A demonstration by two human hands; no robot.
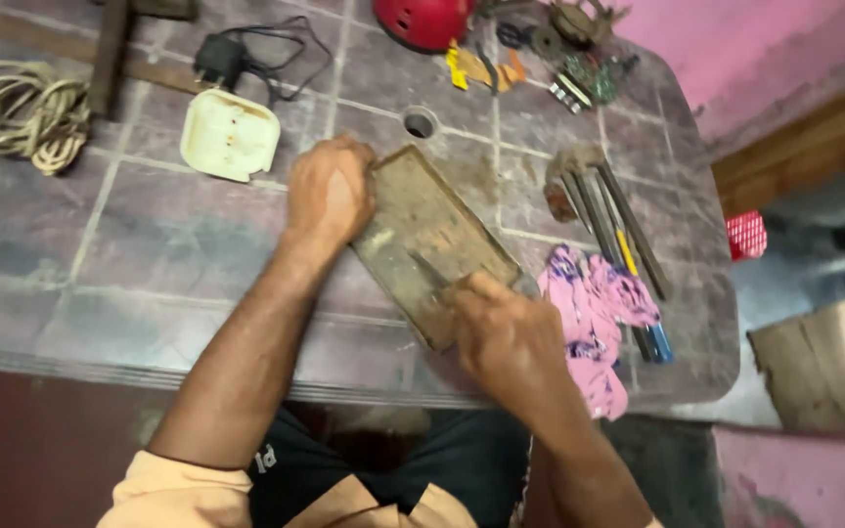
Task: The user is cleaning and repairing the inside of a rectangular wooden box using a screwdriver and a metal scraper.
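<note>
A dirty brown rectangular tray-like part (422, 210) lies tilted on the tiled table (149, 264). My left hand (330, 191) grips its upper left edge, fingers curled over the rim. My right hand (506, 332) rests on its lower right end, pressing a thin dark tool (430, 269) into the part's inside. What kind of tool it is cannot be told from the blur.
A pink patterned cloth (594, 313) lies right of my right hand, beside pliers and screwdrivers (608, 210). A white plastic cover (230, 135), a black plug with cord (222, 57), coiled rope (22, 108), a red round object (424, 20) and small parts (579, 78) sit farther back. A hole (420, 122) pierces the table.
</note>
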